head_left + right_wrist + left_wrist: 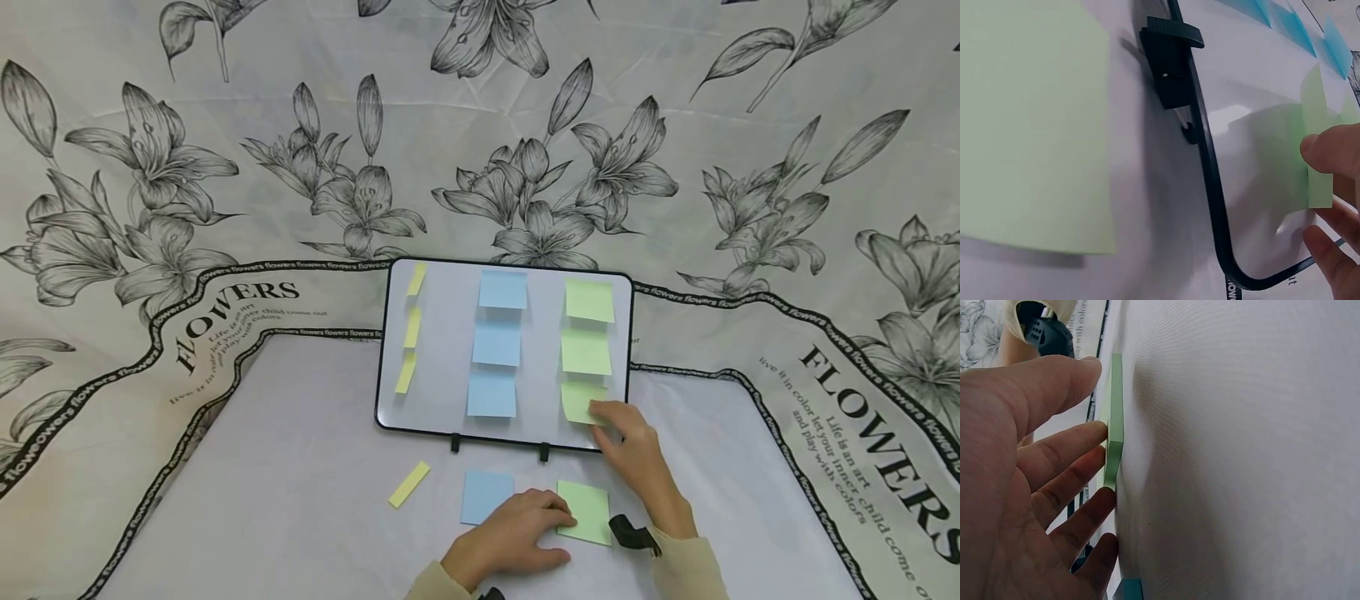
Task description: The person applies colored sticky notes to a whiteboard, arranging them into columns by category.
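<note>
A whiteboard (442, 350) with a black frame stands tilted on the table. Its right column has three green sticky notes, and my right hand (636, 446) pinches the lower right corner of the lowest green sticky note (579, 402). In the right wrist view, the thumb lies against that note (1317, 187), whose lower part stands away from the board. On the table lies a green sticky note pad (588, 515). My left hand (517, 537) rests beside it, fingertips touching its left edge; the left wrist view shows the fingers loosely extended against the pad (1116, 406).
Three blue sticky notes (497, 343) run down the board's middle and three narrow yellow strips (412, 327) down its left. A blue pad (483, 496) and a yellow strip pad (409, 484) lie before the board. Black feet (544, 452) support its lower edge. Floral cloth (525, 125) hangs behind.
</note>
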